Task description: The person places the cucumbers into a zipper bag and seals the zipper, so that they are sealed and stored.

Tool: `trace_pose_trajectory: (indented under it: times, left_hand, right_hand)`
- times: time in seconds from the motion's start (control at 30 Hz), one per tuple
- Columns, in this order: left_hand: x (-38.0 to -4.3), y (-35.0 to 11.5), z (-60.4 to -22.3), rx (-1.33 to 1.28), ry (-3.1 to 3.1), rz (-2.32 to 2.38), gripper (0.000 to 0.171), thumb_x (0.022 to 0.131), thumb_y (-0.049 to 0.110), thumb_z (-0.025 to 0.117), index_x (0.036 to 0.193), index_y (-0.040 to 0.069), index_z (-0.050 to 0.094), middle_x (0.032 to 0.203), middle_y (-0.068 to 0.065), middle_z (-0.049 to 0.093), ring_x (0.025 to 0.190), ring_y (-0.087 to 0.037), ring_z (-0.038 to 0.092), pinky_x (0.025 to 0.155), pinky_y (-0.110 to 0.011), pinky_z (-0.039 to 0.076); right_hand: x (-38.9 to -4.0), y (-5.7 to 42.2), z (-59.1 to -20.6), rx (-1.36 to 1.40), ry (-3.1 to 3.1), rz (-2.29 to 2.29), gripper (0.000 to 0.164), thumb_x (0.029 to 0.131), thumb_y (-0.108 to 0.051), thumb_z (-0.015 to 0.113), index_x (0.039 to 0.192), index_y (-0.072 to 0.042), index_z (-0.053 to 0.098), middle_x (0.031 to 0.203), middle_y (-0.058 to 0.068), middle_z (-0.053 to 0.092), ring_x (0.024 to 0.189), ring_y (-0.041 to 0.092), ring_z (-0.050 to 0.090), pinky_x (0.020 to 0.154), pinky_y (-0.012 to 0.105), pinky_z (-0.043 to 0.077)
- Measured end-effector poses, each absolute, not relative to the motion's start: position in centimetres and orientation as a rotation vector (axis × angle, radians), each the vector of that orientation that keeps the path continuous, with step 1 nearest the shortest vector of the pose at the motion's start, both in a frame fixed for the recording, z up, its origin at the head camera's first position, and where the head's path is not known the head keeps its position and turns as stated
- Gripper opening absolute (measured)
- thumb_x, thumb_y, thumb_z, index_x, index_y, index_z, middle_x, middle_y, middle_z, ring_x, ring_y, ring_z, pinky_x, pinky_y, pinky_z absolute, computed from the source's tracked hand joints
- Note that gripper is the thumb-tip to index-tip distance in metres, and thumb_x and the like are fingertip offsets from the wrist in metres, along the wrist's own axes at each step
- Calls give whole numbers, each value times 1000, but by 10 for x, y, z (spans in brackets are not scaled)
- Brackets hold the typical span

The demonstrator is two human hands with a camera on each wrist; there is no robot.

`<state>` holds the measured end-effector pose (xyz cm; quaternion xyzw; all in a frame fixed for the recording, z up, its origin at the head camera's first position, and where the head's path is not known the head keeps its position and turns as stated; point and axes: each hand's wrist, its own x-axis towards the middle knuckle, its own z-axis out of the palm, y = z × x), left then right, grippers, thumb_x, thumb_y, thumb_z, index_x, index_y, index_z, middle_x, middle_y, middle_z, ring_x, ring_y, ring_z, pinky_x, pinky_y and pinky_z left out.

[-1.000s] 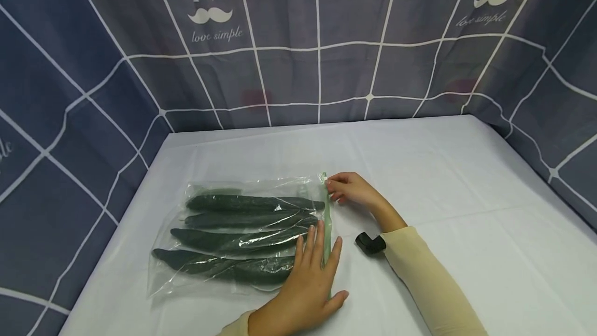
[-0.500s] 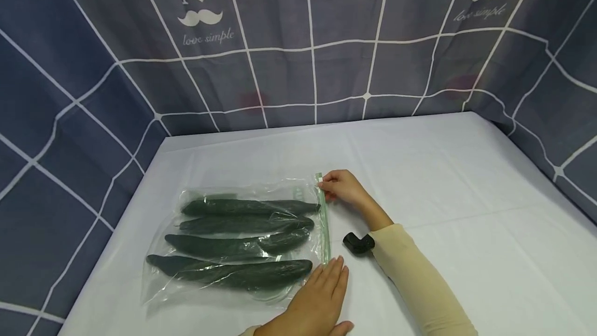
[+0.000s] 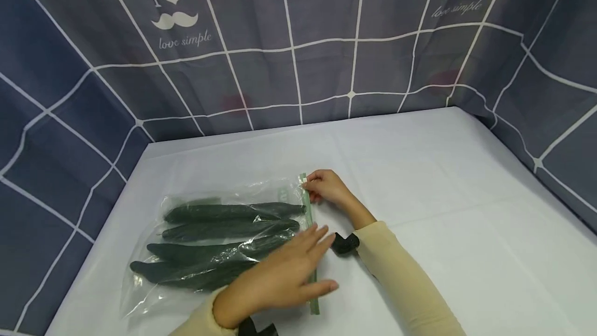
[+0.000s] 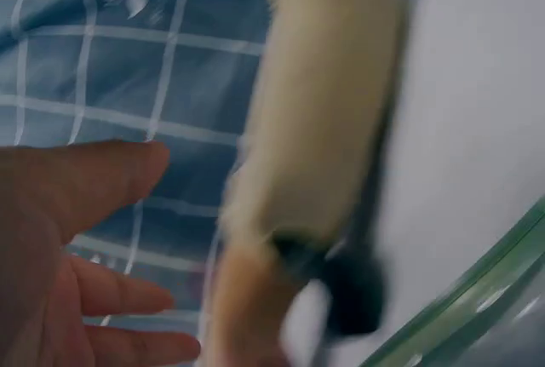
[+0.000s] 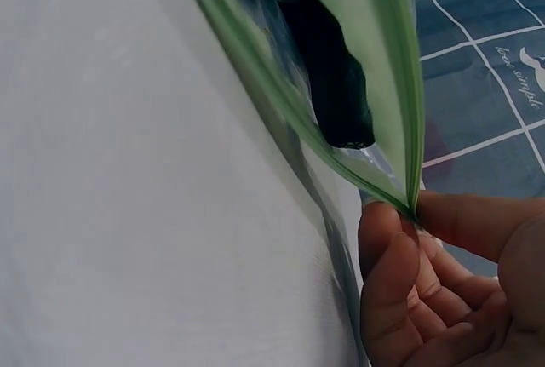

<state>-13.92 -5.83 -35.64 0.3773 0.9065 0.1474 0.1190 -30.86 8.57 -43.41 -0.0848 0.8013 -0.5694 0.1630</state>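
A clear zip bag [image 3: 252, 191] lies flat on the white cloth, with several dark green cucumbers [image 3: 233, 213] side by side inside. Its green-edged mouth [image 3: 308, 209] faces right. My right hand [image 3: 326, 186] pinches the far corner of that mouth between thumb and finger. From the right wrist view, two green zip strips [image 5: 415, 103] spread apart and meet at the pinched corner, and a cucumber end [image 5: 345, 120] shows between them. My left hand [image 3: 284, 268] hovers over the near half of the bag, fingers straight and thumb spread, hiding the cucumbers' near ends.
A white cloth [image 3: 420, 180] covers the table. Dark checked curtains [image 3: 322, 77] close off the back and both sides. Black camera mounts sit on the right wrist [image 3: 345, 243] and the left wrist [image 3: 256, 328].
My left hand slid off the bag's mouth toward the near corner, then came back up over the bag with its thumb spread. The right hand keeps its pinch. The head view has shifted.
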Motion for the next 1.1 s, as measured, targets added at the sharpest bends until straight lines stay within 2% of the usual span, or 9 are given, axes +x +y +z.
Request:
trace_pose_trajectory:
  times: [0.1, 0.2, 0.37, 0.53, 0.7, 0.83, 0.93, 1.1]
  left_hand:
    - [-167, -69, -338, 999, 2666, 572, 67, 91, 47, 46, 145, 11, 26, 151, -7, 21, 140, -28, 14, 109, -48, 22]
    - [-198, -79, -335, 922, 2683, 668, 67, 91, 42, 51, 144, 10, 27, 150, -11, 24, 139, -34, 17, 107, -52, 25]
    - [-247, -91, -346, 827, 2699, 677, 66, 92, 37, 51, 143, 4, 26, 146, -19, 28, 136, -36, 24, 105, -52, 27]
    - [-286, -96, -363, 846, 2688, 706, 59, 93, 30, 50, 143, 6, 29, 143, -20, 34, 132, -35, 33, 105, -50, 30]
    - [-310, -94, -377, 826, 2656, 755, 47, 94, 24, 48, 138, 7, 40, 131, -21, 50, 118, -35, 49, 96, -48, 40]
    - [-323, -94, -391, 813, 2645, 838, 33, 94, 18, 48, 123, 4, 56, 115, -17, 62, 102, -31, 59, 86, -42, 47]
    - [-327, -95, -401, 808, 2661, 926, 26, 93, 17, 50, 109, 3, 64, 103, -14, 66, 88, -24, 62, 77, -35, 49]
    - [-331, -94, -410, 762, 2673, 1102, 20, 91, 19, 56, 97, 4, 67, 87, -10, 66, 71, -13, 56, 65, -27, 46]
  right_hand:
    - [-309, 84, -433, -219, 2280, -1638, 20, 85, -14, 59, 98, 1, 61, 63, 2, 60, 52, 11, 55, 50, 23, 46]
    - [-309, 83, -435, -223, 2286, -1637, 20, 85, -12, 57, 99, 2, 61, 63, 2, 59, 52, 10, 55, 50, 23, 46]
    - [-310, 82, -437, -277, 2267, -1663, 21, 85, -12, 58, 100, 3, 61, 61, 3, 61, 51, 11, 56, 49, 24, 46]
    - [-310, 83, -438, -272, 2250, -1680, 20, 84, -14, 61, 97, 2, 61, 58, 1, 59, 49, 11, 56, 47, 24, 44]
    - [-309, 83, -440, -269, 2247, -1690, 19, 83, -14, 62, 96, 0, 62, 58, -2, 60, 50, 11, 57, 47, 24, 44]
    - [-308, 81, -440, -281, 2238, -1706, 18, 84, -11, 62, 97, 2, 60, 58, -3, 60, 50, 10, 56, 48, 23, 44]
    - [-307, 80, -440, -294, 2253, -1710, 17, 84, -10, 62, 95, 3, 61, 59, -2, 60, 49, 10, 56, 47, 23, 44]
    - [-308, 79, -438, -280, 2345, -1699, 16, 83, -11, 64, 93, 2, 63, 59, 0, 60, 48, 10, 54, 46, 23, 44]
